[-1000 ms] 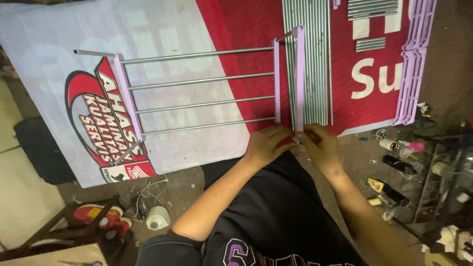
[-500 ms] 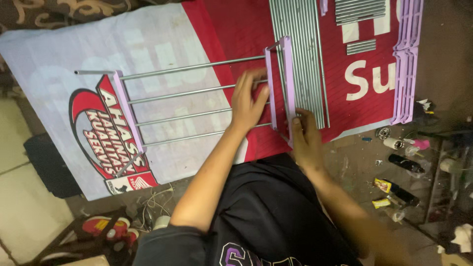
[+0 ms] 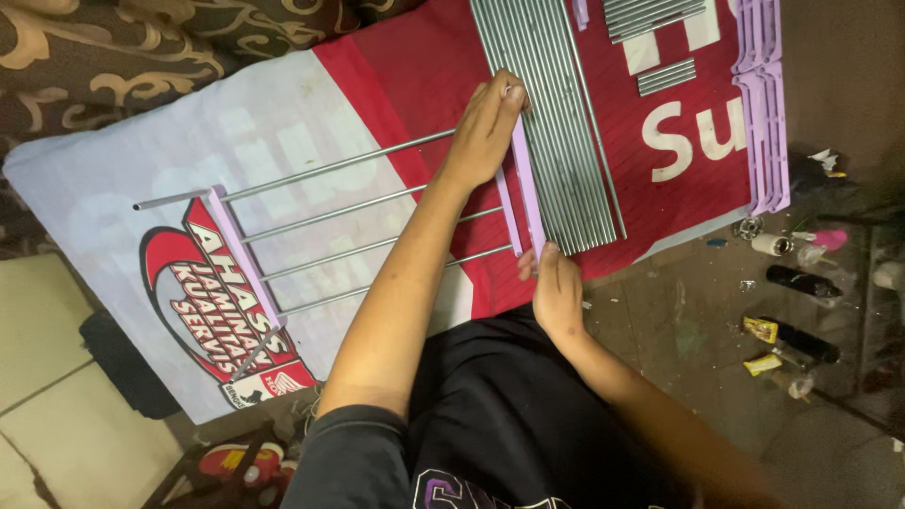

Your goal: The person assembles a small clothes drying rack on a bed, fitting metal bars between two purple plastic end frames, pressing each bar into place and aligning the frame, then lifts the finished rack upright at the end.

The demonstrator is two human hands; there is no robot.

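Our left hand (image 3: 485, 132) grips the top of the purple bar (image 3: 528, 188); our right hand (image 3: 556, 287) pinches its lower end. The bar spans both hands, with four rods (image 3: 358, 207) running away to our left. Half a second ago the left hand lay lower, on the rods.

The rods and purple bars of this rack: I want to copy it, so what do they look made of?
Rods: probably metal tube, silvery and smooth, with a light sheen. Purple bars: likely moulded plastic, matte, even lilac colour.
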